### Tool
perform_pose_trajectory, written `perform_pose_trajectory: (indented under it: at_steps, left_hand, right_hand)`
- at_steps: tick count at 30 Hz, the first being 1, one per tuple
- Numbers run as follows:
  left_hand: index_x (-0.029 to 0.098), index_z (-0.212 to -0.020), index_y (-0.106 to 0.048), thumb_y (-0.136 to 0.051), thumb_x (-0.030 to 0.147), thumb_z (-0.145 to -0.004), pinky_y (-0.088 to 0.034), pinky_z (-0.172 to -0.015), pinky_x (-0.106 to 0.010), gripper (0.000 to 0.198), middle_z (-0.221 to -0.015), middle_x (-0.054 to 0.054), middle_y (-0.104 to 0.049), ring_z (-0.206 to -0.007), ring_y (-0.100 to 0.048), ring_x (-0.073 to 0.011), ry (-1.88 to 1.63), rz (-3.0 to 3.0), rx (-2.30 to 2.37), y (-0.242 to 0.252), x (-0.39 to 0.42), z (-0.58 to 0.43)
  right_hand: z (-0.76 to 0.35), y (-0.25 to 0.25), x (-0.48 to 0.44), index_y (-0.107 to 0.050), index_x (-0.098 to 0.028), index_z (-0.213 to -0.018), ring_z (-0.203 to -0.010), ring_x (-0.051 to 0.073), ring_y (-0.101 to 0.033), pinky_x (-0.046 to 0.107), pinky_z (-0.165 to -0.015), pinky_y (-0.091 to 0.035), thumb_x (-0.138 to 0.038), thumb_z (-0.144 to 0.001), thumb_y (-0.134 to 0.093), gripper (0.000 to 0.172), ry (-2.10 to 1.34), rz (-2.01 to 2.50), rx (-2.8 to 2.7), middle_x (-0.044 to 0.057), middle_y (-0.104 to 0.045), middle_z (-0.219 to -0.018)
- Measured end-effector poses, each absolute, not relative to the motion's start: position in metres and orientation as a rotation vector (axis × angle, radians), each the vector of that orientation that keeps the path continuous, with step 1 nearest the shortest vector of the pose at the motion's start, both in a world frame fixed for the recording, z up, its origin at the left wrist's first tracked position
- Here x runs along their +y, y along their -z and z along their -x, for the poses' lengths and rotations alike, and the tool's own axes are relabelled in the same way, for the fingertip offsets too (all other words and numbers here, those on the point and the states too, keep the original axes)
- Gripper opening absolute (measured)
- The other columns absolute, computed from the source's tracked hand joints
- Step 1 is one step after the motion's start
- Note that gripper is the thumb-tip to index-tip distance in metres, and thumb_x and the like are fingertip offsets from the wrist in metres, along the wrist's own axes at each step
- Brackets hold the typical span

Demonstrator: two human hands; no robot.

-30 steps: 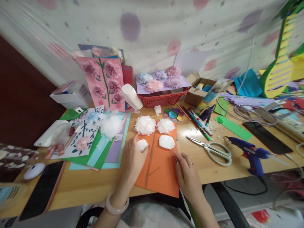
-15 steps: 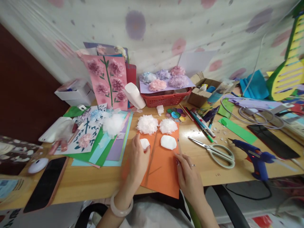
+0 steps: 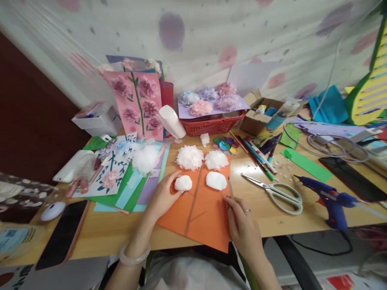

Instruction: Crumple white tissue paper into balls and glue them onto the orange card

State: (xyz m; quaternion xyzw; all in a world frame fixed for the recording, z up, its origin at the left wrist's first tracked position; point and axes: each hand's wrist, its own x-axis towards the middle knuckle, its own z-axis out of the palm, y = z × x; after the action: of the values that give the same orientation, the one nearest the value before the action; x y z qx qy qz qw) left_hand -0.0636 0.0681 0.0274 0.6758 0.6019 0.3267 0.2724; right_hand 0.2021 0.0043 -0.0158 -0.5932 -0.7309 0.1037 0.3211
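I am pinching the left hand (image 3: 165, 196) on the small white tissue pad (image 3: 183, 183), thumb over its top edge and fingers curled at its near side, so that grip is closed on it. The pad is sitting on the upper left of the orange card (image 3: 201, 219), just left of a drawn line (image 3: 192, 207). The right hand (image 3: 243, 227) is closing its fingertips on the lower end of a pencil (image 3: 230, 186), which is pointing away along the card's right edge.

To do this well, I judge, I should be pressing the pad down flat and level with the second white pad (image 3: 216, 181) beside it, with the right hand weighing on the card so it is not sliding.

Two fluffy white tissue flowers (image 3: 189, 157) are crowding the card's far edge, leaving little room above the pads. A stack of coloured sheets (image 3: 137, 193) is lying just left of the card. Scissors (image 3: 276, 193) and a blue glue gun (image 3: 328, 198) are lying to the right, well apart from the card.
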Motion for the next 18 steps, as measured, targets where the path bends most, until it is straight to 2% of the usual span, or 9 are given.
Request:
perform_pose_trajectory:
  at_steps: [4, 10, 16, 18]
  left_hand:
    - [0.022, -0.117, -0.061, -0.074, 0.014, -0.073, -0.053, -0.093, -0.041, 0.047, -0.11, -0.007, -0.069, -0.101, -0.067, -0.023, -0.849, -1.858, 1.621, -0.026, 0.073, 0.068]
    - [0.023, -0.117, -0.063, -0.074, 0.016, -0.074, -0.047, -0.103, -0.044, 0.045, -0.121, -0.007, -0.066, -0.117, -0.06, -0.0259, -0.815, -1.963, 1.526, -0.028, 0.078, 0.065]
    - [0.02, -0.108, -0.064, -0.071, 0.013, -0.075, -0.05, -0.095, -0.04, 0.034, -0.11, -0.007, -0.068, -0.106, -0.063, -0.0239, -0.787, -2.004, 1.477, -0.028, 0.084, 0.062]
    - [0.02, -0.112, -0.063, -0.075, 0.016, -0.074, -0.05, -0.097, -0.04, 0.04, -0.113, -0.007, -0.067, -0.109, -0.062, -0.0242, -0.784, -2.012, 1.47, -0.027, 0.082, 0.065]
  right_hand:
    - [-0.201, 0.016, 0.004, -0.057, -0.022, -0.123, -0.094, 0.027, -0.07, 0.038, -0.071, -0.057, -0.021, -0.1, -0.036, 0.031, -0.27, 1.555, -1.91, 0.012, -0.067, -0.119]
    - [-0.201, 0.016, 0.005, -0.056, -0.022, -0.124, -0.097, 0.027, -0.069, 0.038, -0.071, -0.057, -0.02, -0.1, -0.037, 0.031, -0.263, 1.533, -1.914, 0.013, -0.067, -0.12]
    - [-0.201, 0.017, 0.005, -0.057, -0.021, -0.123, -0.099, 0.027, -0.069, 0.037, -0.074, -0.058, -0.02, -0.1, -0.038, 0.03, -0.253, 1.523, -1.903, 0.013, -0.067, -0.119]
    - [-0.201, 0.016, 0.005, -0.058, -0.021, -0.123, -0.098, 0.026, -0.07, 0.037, -0.073, -0.058, -0.02, -0.1, -0.038, 0.03, -0.244, 1.524, -1.897, 0.013, -0.067, -0.119]
